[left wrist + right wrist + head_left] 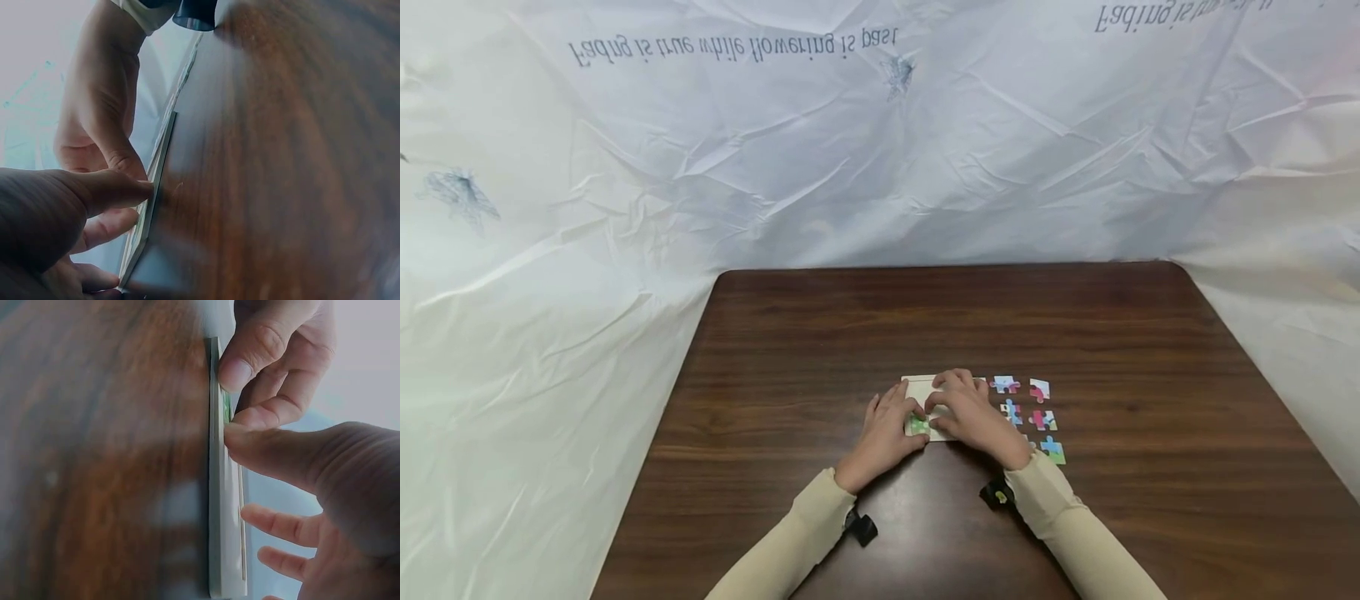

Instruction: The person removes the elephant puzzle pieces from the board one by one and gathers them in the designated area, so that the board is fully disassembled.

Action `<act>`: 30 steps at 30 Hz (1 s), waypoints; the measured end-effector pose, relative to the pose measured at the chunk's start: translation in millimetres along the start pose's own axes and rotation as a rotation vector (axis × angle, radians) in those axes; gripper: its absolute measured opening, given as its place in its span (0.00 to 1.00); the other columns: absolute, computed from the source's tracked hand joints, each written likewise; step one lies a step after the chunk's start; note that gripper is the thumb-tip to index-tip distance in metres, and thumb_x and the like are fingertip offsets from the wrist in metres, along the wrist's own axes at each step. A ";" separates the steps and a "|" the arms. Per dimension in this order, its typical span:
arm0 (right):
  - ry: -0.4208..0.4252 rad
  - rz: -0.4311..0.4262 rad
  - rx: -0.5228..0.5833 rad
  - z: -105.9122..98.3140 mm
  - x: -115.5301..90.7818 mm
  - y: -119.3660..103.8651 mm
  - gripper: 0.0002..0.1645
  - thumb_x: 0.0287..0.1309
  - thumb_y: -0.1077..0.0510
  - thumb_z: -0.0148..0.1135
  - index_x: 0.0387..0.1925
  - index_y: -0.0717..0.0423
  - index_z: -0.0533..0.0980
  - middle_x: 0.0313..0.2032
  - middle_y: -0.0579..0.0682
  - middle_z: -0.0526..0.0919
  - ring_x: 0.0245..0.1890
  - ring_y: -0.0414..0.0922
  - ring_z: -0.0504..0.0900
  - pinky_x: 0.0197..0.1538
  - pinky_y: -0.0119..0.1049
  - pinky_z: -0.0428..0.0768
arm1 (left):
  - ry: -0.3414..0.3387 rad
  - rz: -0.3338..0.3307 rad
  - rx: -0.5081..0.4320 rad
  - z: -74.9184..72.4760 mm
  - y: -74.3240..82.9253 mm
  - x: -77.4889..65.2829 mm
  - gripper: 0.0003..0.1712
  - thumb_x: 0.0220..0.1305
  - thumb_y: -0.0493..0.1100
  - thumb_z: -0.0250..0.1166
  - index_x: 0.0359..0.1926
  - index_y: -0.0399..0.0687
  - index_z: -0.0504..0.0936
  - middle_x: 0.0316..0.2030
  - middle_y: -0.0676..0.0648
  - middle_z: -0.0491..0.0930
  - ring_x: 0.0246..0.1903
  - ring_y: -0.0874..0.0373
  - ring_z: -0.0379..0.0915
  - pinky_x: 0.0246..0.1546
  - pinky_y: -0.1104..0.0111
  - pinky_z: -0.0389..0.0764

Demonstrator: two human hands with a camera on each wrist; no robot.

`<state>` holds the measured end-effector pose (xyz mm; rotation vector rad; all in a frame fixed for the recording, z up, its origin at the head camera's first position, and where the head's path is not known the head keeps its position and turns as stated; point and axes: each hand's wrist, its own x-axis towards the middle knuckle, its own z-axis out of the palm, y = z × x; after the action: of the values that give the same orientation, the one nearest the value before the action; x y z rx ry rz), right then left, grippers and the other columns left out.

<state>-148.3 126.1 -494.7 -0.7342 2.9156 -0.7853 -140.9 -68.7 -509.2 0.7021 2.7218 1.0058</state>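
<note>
A pale, shallow jigsaw tray (921,388) lies flat on the table under both hands. A green puzzle piece (920,426) sits in its near left corner. My left hand (883,433) grips the tray's left side, its thumb at the near edge and its index finger on the green piece. From the right, my right hand (973,421) reaches over the tray with fingers bent but relaxed. In the right wrist view its thumb (250,440) presses beside the green piece, while the other fingers spread over the tray.
Several loose puzzle pieces lie right of the tray, among them a pink one (1043,420) and a blue-green one (1053,450). My right hand and sleeve partly cover the nearer ones. A white printed sheet (850,192) hangs behind the dark wooden table (790,350).
</note>
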 end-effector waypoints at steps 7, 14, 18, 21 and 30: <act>0.007 -0.024 -0.028 -0.7 5.9 -3.4 0.04 0.58 0.58 0.74 0.31 0.46 0.85 0.55 0.56 0.76 0.61 0.60 0.64 0.55 0.63 0.60 | -0.003 0.001 -0.014 -0.1 -0.2 0.9 0.18 0.63 0.47 0.73 0.48 0.48 0.77 0.74 0.34 0.58 0.75 0.41 0.51 0.71 0.40 0.46; -0.033 -0.078 -0.099 -4.6 12.0 -5.5 0.08 0.62 0.59 0.70 0.28 0.46 0.81 0.57 0.54 0.75 0.64 0.59 0.62 0.58 0.66 0.57 | 0.005 -0.016 -0.009 -1.8 -0.1 5.9 0.20 0.63 0.47 0.73 0.50 0.46 0.75 0.75 0.35 0.57 0.75 0.42 0.50 0.71 0.40 0.46; -0.048 -0.099 -0.120 -8.0 13.0 -5.1 0.06 0.62 0.59 0.69 0.29 0.48 0.81 0.57 0.55 0.74 0.64 0.60 0.62 0.59 0.68 0.58 | 0.005 -0.014 -0.012 -2.6 -0.5 7.6 0.22 0.62 0.47 0.73 0.52 0.45 0.74 0.75 0.35 0.58 0.75 0.43 0.49 0.71 0.41 0.45; -0.042 -0.099 -0.107 -10.9 11.3 -4.1 0.04 0.63 0.59 0.67 0.32 0.50 0.82 0.58 0.56 0.74 0.64 0.60 0.62 0.58 0.68 0.58 | 0.014 -0.001 0.000 -2.4 -1.0 7.2 0.25 0.61 0.48 0.73 0.54 0.44 0.74 0.74 0.34 0.60 0.75 0.42 0.51 0.71 0.40 0.47; 0.001 -0.083 -0.061 -12.4 -1.1 4.8 0.05 0.62 0.61 0.67 0.31 0.48 0.80 0.57 0.56 0.74 0.63 0.60 0.62 0.57 0.67 0.58 | -0.022 -0.003 0.030 -2.9 -1.4 1.0 0.31 0.63 0.49 0.72 0.63 0.45 0.76 0.75 0.37 0.59 0.75 0.43 0.51 0.71 0.41 0.47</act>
<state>-151.3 136.0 -486.3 -0.8653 2.9390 -0.7059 -143.2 -70.8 -507.9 0.7090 2.7237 0.9527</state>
